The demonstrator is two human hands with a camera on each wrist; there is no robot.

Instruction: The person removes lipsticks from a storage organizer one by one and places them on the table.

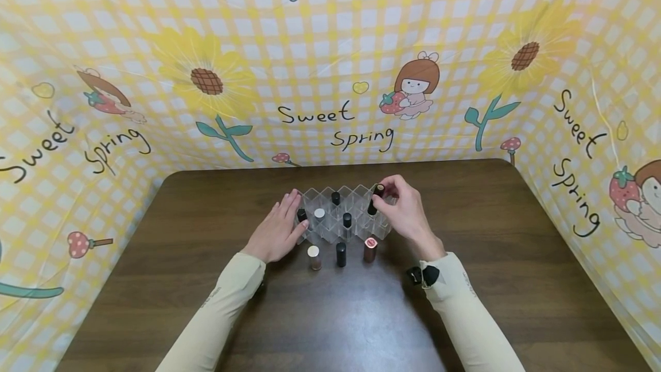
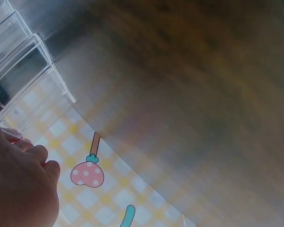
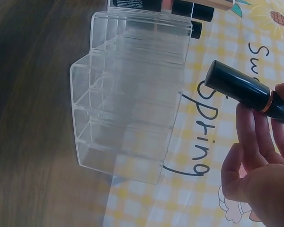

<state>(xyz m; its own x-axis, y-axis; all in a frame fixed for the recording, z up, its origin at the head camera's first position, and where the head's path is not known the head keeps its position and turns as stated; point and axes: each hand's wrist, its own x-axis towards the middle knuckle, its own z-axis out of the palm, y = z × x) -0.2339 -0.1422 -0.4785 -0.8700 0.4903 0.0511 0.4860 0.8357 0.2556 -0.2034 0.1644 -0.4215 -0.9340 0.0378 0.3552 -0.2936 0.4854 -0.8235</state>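
Observation:
A clear, diamond-celled lipstick organizer [image 1: 362, 232] stands on the table, with several tubes upright in it. My right hand [image 1: 406, 212] pinches a black lipstick [image 3: 239, 86] with a gold ring between thumb and fingers. In the right wrist view this lipstick is tilted and outside the cells. My left hand [image 1: 277, 228] rests along the organizer's left end, fingers extended, beside a black-capped tube [image 1: 302, 214]. Other cells hold a white-capped tube [image 1: 319, 214] and two black ones, one at the back [image 1: 335, 198] and one nearer the front [image 1: 347, 220].
In front of the organizer stand a white-capped tube [image 1: 314, 259], a black tube [image 1: 341, 255] and a brownish tube with a red-and-white top [image 1: 370, 251]. The brown wooden table [image 1: 465, 314] meets a yellow checked cloth [image 1: 320, 79] at the back and sides.

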